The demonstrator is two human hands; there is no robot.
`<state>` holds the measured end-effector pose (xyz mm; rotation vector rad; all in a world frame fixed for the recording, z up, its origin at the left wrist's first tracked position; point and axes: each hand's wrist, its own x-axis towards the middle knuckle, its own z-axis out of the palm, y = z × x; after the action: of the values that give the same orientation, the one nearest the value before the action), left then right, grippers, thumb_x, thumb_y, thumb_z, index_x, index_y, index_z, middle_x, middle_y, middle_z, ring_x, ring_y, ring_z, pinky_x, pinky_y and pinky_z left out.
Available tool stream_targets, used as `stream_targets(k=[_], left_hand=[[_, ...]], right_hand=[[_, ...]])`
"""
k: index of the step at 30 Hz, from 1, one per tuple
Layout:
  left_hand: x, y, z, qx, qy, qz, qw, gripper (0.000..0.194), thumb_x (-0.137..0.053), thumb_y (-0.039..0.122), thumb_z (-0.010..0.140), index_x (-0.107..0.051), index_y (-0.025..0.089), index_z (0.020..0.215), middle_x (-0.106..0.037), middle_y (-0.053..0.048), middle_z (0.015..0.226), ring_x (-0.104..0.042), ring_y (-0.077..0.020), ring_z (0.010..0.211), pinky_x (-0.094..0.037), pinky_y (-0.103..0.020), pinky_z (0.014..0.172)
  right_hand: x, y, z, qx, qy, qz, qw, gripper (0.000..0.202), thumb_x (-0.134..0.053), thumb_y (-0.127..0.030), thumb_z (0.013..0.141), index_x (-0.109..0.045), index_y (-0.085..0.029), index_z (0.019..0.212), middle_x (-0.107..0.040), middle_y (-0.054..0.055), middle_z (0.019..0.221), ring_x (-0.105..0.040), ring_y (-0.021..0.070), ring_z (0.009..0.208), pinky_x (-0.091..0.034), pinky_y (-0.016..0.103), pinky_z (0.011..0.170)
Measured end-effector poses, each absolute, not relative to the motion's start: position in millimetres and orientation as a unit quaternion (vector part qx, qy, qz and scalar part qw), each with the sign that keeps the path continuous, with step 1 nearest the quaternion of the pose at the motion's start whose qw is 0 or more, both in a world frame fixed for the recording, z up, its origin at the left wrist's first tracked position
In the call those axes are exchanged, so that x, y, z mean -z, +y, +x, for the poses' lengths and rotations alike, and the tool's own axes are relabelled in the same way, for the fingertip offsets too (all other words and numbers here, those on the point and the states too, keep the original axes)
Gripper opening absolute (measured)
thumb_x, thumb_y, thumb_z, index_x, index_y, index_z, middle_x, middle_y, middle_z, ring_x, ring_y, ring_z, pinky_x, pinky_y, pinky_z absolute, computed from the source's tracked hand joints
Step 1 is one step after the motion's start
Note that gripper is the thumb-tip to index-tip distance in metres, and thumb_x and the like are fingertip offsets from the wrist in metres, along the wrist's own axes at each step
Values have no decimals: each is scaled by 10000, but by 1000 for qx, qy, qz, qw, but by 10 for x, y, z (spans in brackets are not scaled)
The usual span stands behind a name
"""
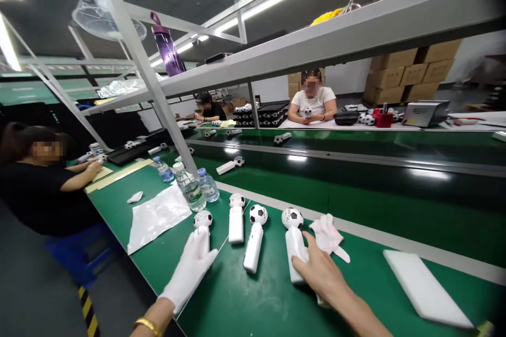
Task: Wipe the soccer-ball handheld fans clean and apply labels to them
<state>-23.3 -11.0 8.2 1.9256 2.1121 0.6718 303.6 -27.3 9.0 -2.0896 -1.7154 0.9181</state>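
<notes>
My left hand (190, 268), in a white glove, is closed over the white handle of a handheld fan with a soccer-ball head (203, 218). The fingers cover most of that handle. My bare right hand (320, 266) grips another soccer-ball handheld fan (293, 245), its thumb and fingers at the handle's right side and front. Between my hands lie two more such fans, one farther back (236, 224) and one nearer (255, 245), heads pointing away from me. Something white shows partly under my right hand.
A crumpled white glove (327, 234) and a white foam slab (427, 287) lie to the right. Water bottles (190, 189) and a plastic sheet (158, 218) are at left. A conveyor (356, 184) runs beyond the bench, under a shelf (276, 50). Co-workers sit at left and opposite.
</notes>
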Motion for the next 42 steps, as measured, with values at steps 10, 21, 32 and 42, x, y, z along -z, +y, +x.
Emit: stream_targets(k=[10, 21, 32, 42], left_hand=[[-17, 74, -106, -211, 729, 649, 58, 577, -410, 202, 783, -323, 133, 1349, -335, -119, 1410, -320, -239, 1305, -223, -382, 1117], [-109, -289, 522, -240, 661, 697, 142, 580, -431, 452, 839, -307, 246, 1367, -337, -62, 1423, -321, -219, 1312, -279, -404, 1102], [93, -105, 823, -218, 625, 662, 352, 460, -323, 292, 857, -454, 209, 1289, -477, -68, 1309, -448, -200, 1212, -379, -345, 1035], [6, -129, 653, -106, 611, 743, 252, 473, -346, 358, 853, -425, 296, 1315, -316, -35, 1432, -361, -230, 1286, -364, -399, 1048]], right_hand=[[-112, -273, 2691, -299, -621, -716, 109, 606, -438, -474, 790, -329, -189, 1313, -565, 135, 1099, -587, 319, 963, -431, 429, 750], [-115, -224, 2537, -275, -622, -730, 72, 691, -444, -350, 775, -222, -168, 1402, -598, 157, 1088, -610, 328, 913, -430, 428, 747], [-164, -228, 2526, -306, -589, -745, 70, 628, -452, -306, 761, -314, -132, 1349, -646, 146, 966, -608, 338, 883, -421, 409, 731], [-161, -66, 2714, -487, -553, -638, 225, 156, -432, -310, 784, -524, -185, 778, -642, 30, 782, -594, 181, 694, -392, 240, 581]])
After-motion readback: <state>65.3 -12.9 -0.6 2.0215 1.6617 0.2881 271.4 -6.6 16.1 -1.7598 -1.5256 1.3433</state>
